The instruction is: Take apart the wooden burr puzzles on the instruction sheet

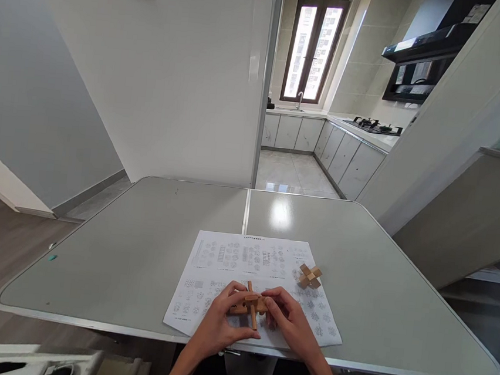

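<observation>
Both hands are closed around a small wooden interlocking puzzle (252, 313) just above a printed sheet, near the front edge of the table. My left hand (219, 320) grips its left side, with the thumb below and the fingers over the top. On the right side, my right hand (291, 321) pinches the end of a wooden piece between thumb and fingers. One thin stick runs crosswise through the puzzle. A second wooden puzzle (310, 276), a cross-shaped burr, sits on the right side of the instruction sheet (243, 257), which is covered with small diagrams.
The grey-green table (138, 247) has a seam (246, 211) down its middle. A small green bit (52, 257) lies at its left edge. Beyond are a white wall panel (189, 87) and a kitchen with cabinets (288, 132). A white container (30, 361) stands at lower left.
</observation>
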`<move>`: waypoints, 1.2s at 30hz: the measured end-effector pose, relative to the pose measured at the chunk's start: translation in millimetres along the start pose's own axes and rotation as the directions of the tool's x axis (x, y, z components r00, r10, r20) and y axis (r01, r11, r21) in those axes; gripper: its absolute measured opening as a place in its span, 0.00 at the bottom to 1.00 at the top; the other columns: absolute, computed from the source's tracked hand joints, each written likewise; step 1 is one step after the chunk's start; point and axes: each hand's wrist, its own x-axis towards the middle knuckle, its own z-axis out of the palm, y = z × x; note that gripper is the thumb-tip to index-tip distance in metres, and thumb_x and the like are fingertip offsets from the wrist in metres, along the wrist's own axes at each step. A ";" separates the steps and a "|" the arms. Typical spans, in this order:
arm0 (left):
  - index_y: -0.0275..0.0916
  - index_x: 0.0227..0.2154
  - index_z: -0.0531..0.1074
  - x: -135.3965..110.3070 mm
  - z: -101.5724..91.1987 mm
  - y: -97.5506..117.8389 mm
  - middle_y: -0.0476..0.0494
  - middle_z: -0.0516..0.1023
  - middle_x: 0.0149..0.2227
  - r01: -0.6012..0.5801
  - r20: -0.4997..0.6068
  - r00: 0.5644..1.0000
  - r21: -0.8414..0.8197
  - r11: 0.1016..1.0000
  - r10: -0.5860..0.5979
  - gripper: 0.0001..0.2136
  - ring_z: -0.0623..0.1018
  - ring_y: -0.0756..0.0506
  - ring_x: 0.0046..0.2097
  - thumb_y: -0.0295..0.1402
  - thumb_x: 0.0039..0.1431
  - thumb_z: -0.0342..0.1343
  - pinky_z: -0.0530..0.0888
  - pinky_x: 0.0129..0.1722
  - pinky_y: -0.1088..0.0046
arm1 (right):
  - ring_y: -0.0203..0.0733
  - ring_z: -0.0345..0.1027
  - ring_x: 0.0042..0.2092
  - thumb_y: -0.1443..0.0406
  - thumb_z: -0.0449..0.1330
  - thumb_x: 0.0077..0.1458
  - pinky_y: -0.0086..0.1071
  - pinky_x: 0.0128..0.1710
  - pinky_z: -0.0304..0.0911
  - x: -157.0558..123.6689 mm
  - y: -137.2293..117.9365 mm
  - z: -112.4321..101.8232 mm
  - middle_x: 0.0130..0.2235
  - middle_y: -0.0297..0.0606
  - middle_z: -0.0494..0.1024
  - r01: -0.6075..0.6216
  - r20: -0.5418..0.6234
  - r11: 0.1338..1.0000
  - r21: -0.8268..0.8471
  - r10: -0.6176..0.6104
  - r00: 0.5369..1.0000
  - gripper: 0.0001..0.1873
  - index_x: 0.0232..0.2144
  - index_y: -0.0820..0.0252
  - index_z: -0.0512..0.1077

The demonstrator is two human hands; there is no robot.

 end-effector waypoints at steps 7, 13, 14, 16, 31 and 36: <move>0.54 0.54 0.75 -0.3 0.0 3.5 0.45 0.69 0.51 0.020 0.001 1.000 -0.040 0.999 -0.019 0.29 0.76 0.40 0.51 0.45 0.48 0.74 0.75 0.54 0.58 | 0.38 0.67 0.28 0.44 0.58 0.64 0.33 0.32 0.66 0.6 1.4 -0.9 0.29 0.31 0.73 -0.017 0.019 0.999 0.045 0.016 1.000 0.23 0.42 0.57 0.73; 0.50 0.52 0.75 0.0 1.0 2.6 0.44 0.71 0.49 -0.003 -0.021 1.000 -0.054 0.999 0.002 0.29 0.76 0.39 0.50 0.44 0.47 0.75 0.76 0.51 0.59 | 0.38 0.67 0.28 0.45 0.58 0.64 0.32 0.32 0.65 -0.1 3.7 -1.9 0.28 0.30 0.72 -0.019 0.025 0.999 0.025 0.019 1.000 0.22 0.42 0.58 0.74; 0.50 0.52 0.75 0.2 0.9 1.5 0.45 0.71 0.49 -0.007 -0.022 1.000 -0.047 0.999 0.006 0.28 0.76 0.39 0.50 0.44 0.46 0.75 0.76 0.51 0.59 | 0.38 0.67 0.29 0.45 0.58 0.64 0.32 0.32 0.64 -0.2 3.2 -1.6 0.28 0.30 0.72 -0.018 0.022 1.000 0.020 0.017 1.000 0.23 0.42 0.58 0.74; 0.51 0.51 0.77 0.4 0.5 -0.2 0.45 0.69 0.50 -0.009 -0.016 1.000 -0.037 0.999 0.008 0.28 0.76 0.40 0.49 0.44 0.46 0.75 0.76 0.51 0.60 | 0.37 0.66 0.29 0.45 0.58 0.64 0.32 0.32 0.64 -0.1 2.2 -1.0 0.29 0.30 0.72 -0.018 0.016 1.000 0.020 0.017 1.000 0.23 0.41 0.58 0.74; 0.55 0.58 0.71 0.3 0.8 -0.1 0.43 0.69 0.57 -0.012 -0.052 0.999 -0.068 0.998 0.009 0.36 0.76 0.37 0.54 0.42 0.45 0.76 0.74 0.58 0.53 | 0.37 0.66 0.29 0.47 0.60 0.65 0.32 0.32 0.63 -0.4 2.6 -2.8 0.29 0.30 0.72 -0.012 0.036 0.994 0.111 0.008 0.999 0.19 0.41 0.56 0.72; 0.54 0.63 0.65 0.2 0.4 0.0 0.41 0.71 0.62 0.018 -0.060 0.998 -0.075 0.997 -0.023 0.43 0.78 0.36 0.53 0.42 0.42 0.77 0.74 0.57 0.52 | 0.37 0.65 0.29 0.47 0.59 0.65 0.33 0.33 0.63 -0.6 1.8 -3.3 0.29 0.31 0.72 -0.015 0.030 0.996 0.085 0.012 0.999 0.19 0.41 0.56 0.72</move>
